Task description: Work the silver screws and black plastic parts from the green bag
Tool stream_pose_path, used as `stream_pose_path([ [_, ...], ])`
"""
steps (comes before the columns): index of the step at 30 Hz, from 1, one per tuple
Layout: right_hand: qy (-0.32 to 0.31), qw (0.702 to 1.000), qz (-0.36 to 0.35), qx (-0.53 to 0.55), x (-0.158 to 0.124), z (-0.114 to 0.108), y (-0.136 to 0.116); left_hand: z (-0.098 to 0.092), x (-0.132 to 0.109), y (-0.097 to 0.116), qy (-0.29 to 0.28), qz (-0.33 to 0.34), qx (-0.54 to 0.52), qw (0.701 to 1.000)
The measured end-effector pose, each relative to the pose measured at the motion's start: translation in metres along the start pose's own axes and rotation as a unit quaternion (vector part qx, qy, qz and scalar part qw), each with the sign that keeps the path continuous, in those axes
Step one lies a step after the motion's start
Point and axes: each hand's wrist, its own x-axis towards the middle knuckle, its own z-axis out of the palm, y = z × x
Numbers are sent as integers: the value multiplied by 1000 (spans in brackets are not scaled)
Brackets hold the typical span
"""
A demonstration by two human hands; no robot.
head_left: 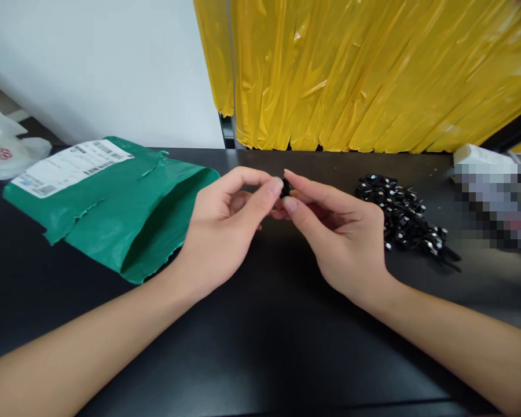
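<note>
Between the fingertips of both hands, above the middle of the table, is a small black piece; the fingers cover most of it, so its kind does not show. My left hand pinches it with thumb and forefinger from the left. From the other side my right hand grips it the same way. Just behind my right hand lies a heap of small black pieces with shiny silvery spots. A torn green mailing bag with a white printed label lies left of my left hand, its mouth gaping toward me.
The black table runs under everything. At the far left edge sits a white plastic bag with a red mark. Yellow plastic sheeting and a white panel rise behind the table. A blurred-out box stands at the right.
</note>
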Motion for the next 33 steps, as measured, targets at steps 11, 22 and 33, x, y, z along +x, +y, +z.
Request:
stream_pose_path([
  [11,-2,999,-10,35,2,0,1,0,1,5,5,11,0,1000],
  [22,-16,1000,-7,12,3,-3,4,-1,1,1,5,45,32,998],
  [33,-26,1000,-12,1,4,-2,2,-1,-1,3,-2,54,29,998],
])
